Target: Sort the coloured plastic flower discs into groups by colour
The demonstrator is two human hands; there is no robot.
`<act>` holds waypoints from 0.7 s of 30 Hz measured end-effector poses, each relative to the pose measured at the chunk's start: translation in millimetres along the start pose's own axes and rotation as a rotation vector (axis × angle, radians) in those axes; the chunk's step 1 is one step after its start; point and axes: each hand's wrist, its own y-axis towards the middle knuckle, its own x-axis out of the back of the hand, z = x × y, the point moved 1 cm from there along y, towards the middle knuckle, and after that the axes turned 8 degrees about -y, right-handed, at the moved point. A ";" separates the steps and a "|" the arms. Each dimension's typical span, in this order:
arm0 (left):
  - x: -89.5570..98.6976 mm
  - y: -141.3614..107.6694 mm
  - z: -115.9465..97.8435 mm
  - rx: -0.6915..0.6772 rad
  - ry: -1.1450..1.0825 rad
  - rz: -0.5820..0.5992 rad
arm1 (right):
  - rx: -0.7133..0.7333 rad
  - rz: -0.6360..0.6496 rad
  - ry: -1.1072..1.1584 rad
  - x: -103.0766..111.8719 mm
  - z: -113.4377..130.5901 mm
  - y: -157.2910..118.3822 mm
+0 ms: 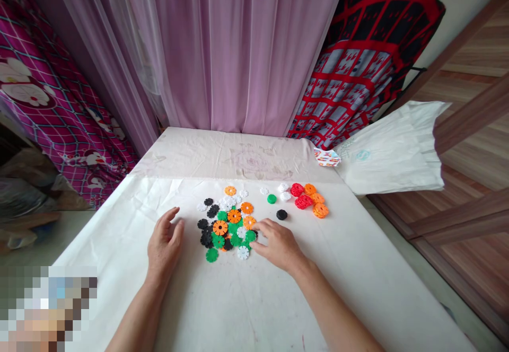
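Dozens of discs (234, 230) lie on the worktop (214, 309) between my loose, empty left grip (164, 242) and my right grip (277, 245) at a green disc (250, 236), its hold unclear; picking seems in hand, calling for a light pinch.

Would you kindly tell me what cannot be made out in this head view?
All in the head view:
Lower discs in the pile: hidden by the discs on top, so no sure count.
Right hand: too small to tell whether it grips the green disc or only touches it.
Print on the white bag: too faint and small to read.
Forearms: cut off by the bottom edge.
Bottom-left patch: pixelated.
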 end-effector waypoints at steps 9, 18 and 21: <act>-0.3 -0.6 -4.2 0.014 -0.016 -0.006 | -0.051 0.022 -0.088 -8.1 4.5 9.2; 0.4 0.3 -0.2 0.018 0.003 0.006 | -0.103 0.016 -0.059 -12.4 2.3 6.0; 0.7 0.3 -1.5 0.017 0.009 -0.001 | -0.103 -0.022 -0.017 -9.3 -2.2 6.5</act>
